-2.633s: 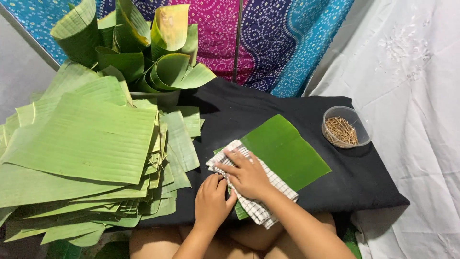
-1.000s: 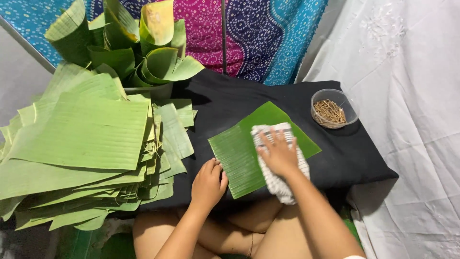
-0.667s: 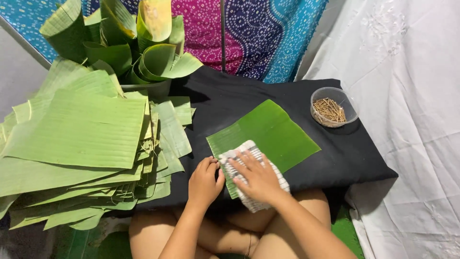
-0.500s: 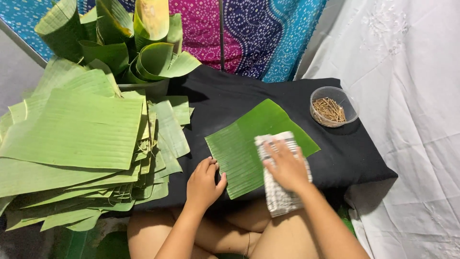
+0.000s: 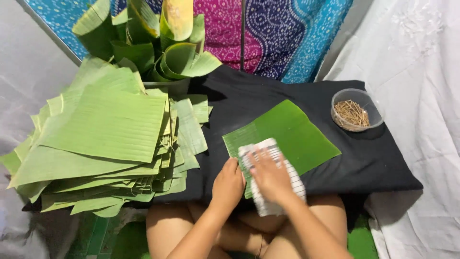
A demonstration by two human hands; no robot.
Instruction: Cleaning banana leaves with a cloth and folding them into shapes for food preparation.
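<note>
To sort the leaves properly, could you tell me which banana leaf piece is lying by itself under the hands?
It is the darker green leaf piece flat on the black cloth, under the checked cloth and right hand. The paler pieces are stacked or rolled.

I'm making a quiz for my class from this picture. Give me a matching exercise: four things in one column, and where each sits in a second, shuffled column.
Things:
1. checked cloth
2. clear bowl of small sticks
3. stack of cut banana leaves
4. rolled banana leaves

Places:
A. upright at the back
B. under the right hand, on the single leaf
C. right end of the black cloth
D. piled on the left

Pairs: 1-B, 2-C, 3-D, 4-A
</note>
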